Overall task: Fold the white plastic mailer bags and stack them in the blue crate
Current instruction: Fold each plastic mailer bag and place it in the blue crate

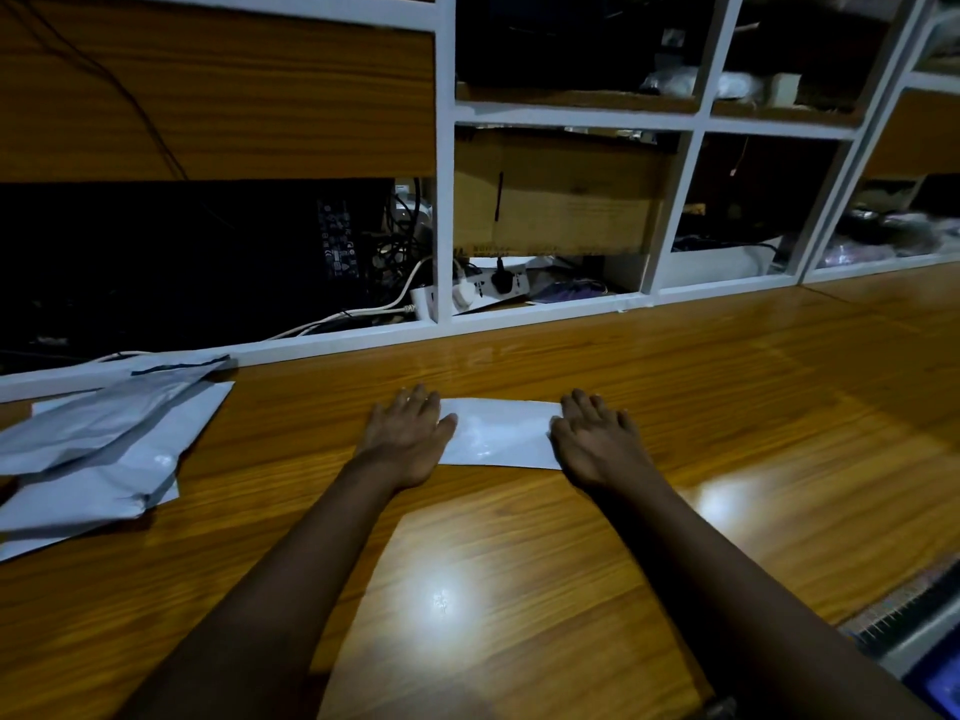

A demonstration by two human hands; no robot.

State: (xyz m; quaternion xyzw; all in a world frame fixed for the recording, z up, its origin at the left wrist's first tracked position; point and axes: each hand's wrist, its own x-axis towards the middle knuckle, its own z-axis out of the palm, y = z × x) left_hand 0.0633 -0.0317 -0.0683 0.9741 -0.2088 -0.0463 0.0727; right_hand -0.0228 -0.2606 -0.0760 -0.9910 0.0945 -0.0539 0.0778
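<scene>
Folded mailer bag (498,433) is lying lengthwise left-to-right; left hand (410,433) and right hand (592,439) are pressing its ends, grips spread flat.

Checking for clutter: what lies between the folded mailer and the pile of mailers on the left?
Head view: only bare tabletop, from the left hand pressing the folded mailer to the pile.
</scene>
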